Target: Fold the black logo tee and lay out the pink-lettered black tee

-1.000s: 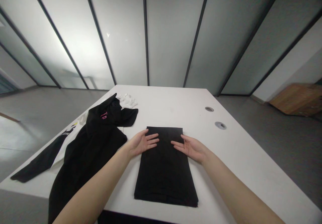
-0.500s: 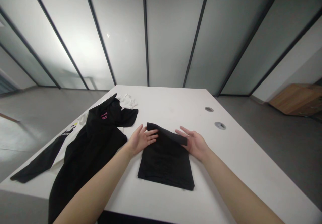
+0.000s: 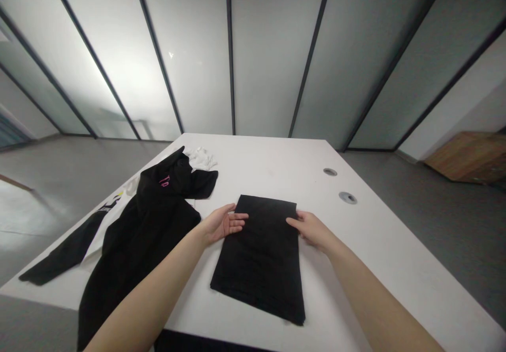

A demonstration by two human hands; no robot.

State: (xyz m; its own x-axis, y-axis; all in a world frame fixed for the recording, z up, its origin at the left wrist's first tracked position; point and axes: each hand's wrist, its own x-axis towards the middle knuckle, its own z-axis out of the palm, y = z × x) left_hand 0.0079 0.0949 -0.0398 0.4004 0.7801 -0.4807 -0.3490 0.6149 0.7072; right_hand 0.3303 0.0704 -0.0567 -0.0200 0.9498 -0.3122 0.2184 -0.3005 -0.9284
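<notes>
A folded black garment (image 3: pixel 261 257), its kind hidden by the folding, lies as a rough rectangle on the white table. My left hand (image 3: pixel 221 223) is at its upper left edge, palm turned inward, with the fingers stretched out over the cloth's border. At the upper right edge, my right hand (image 3: pixel 310 228) pinches the cloth, thumb on top and the other fingers partly hidden at the side. The garment's far edge is straight, and layered edges show at its near side.
Left of the garment lies a black top with pink lettering (image 3: pixel 154 220), hanging over the table's front edge. Beneath and beyond it are a white garment with a dark sleeve (image 3: pixel 63 249) and crumpled white cloth (image 3: pixel 201 157). Two round grommets (image 3: pixel 348 197) sit in the tabletop (image 3: pixel 379 267) at right.
The black garment's far edge, curled up before, now lies flat, and its near edge sits closer to me. My right hand has gone from spread fingers to a pinch; the left moved slightly nearer.
</notes>
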